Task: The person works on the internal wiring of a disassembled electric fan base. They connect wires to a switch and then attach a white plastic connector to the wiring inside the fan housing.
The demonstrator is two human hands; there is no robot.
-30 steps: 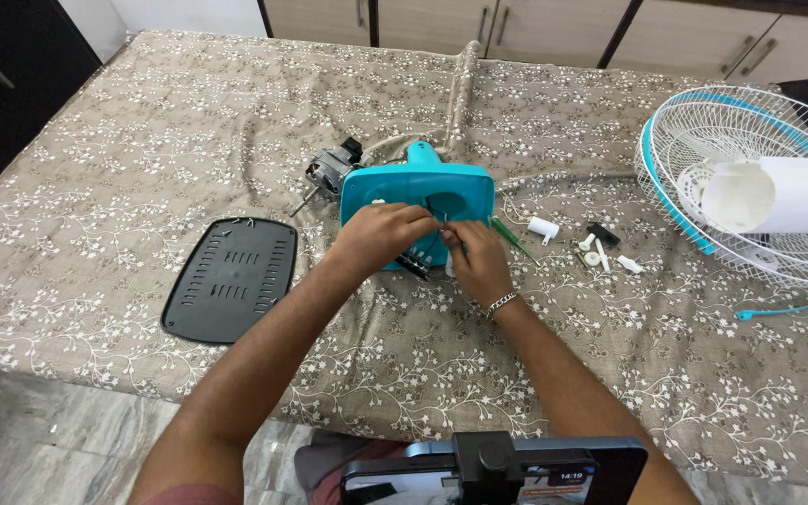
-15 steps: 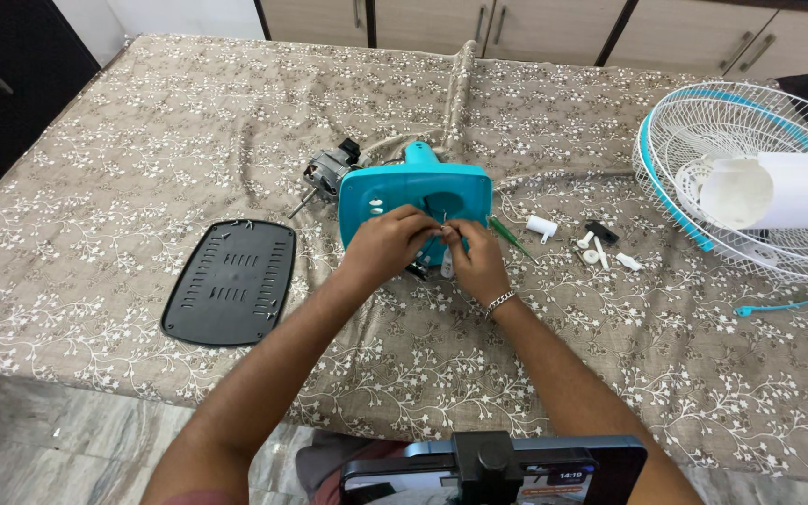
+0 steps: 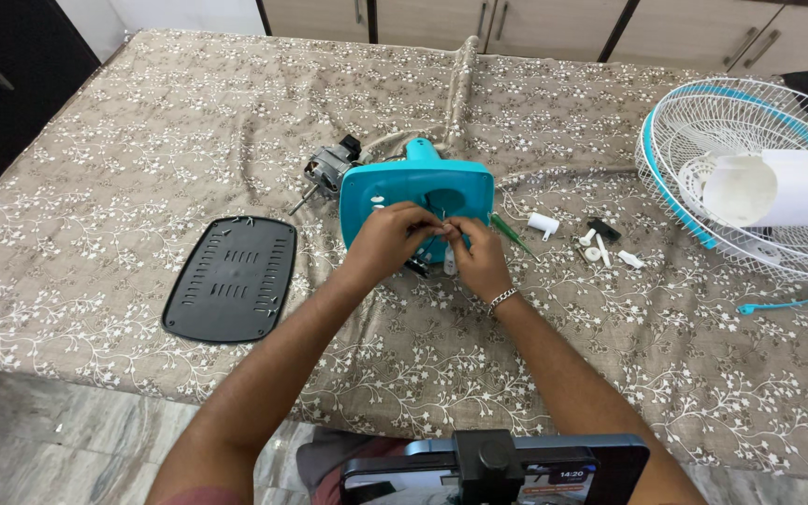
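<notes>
Both hands are brought together at the front edge of the teal fan base (image 3: 418, 196), which lies directly ahead on the table (image 3: 95, 140). Fingers of the left hand (image 3: 390, 238) and right hand (image 3: 474, 257) are pinched on a small part between them, too small to be identified. A green screwdriver (image 3: 509, 234) is seen just beside the right hand, its shaft angled away to the right.

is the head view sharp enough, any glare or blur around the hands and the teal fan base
Head view: lighting is even and soft, with no glare. The teal fan base is sharp, the left hand and right hand show only slight blur at the fingertips, and the white fan guard bows a little at the frame edge.
</notes>
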